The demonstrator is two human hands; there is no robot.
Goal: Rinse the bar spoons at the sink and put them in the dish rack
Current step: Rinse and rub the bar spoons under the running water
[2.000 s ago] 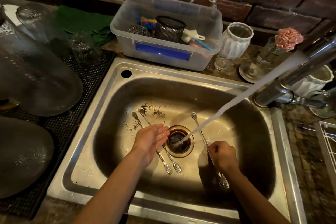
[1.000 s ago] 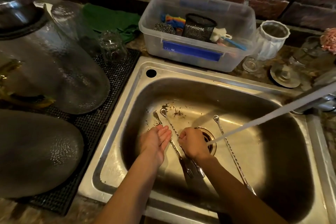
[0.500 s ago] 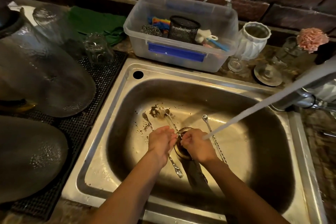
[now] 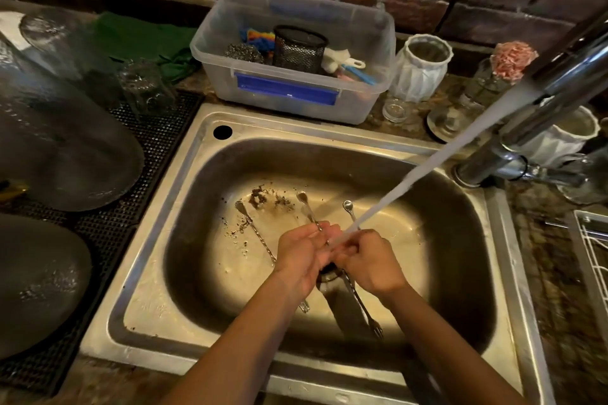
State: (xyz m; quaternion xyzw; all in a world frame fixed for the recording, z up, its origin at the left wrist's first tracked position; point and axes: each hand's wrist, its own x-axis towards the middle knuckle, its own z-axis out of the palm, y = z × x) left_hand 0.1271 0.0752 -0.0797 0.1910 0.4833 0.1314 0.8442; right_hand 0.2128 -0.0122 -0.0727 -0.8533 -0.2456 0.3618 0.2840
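Observation:
Three bar spoons are in the steel sink [image 4: 154,276]. My left hand [image 4: 297,260] and my right hand [image 4: 373,268] meet over the drain, both gripping the middle bar spoon [image 4: 304,202] under the water stream [image 4: 427,164]. Its bowl points to the back of the sink. A second bar spoon [image 4: 255,235] lies flat on the sink floor to the left, and its far end passes under my left wrist. The third bar spoon [image 4: 348,207] shows its bowl to the right, with its handle hidden by my right hand. A white wire dish rack [image 4: 592,246] sits at the right edge.
The faucet [image 4: 566,76] stands at the right, running. Brown debris [image 4: 260,196] lies at the back of the sink floor. A clear tub [image 4: 296,99] of scrubbers sits behind the sink, with white vases [image 4: 421,72] beside it. Upturned glassware [image 4: 65,148] rests on a black mat on the left.
My right hand left the right-hand spoon and moved to the middle one. Both hands have now lifted that spoon into the water stream over the drain.

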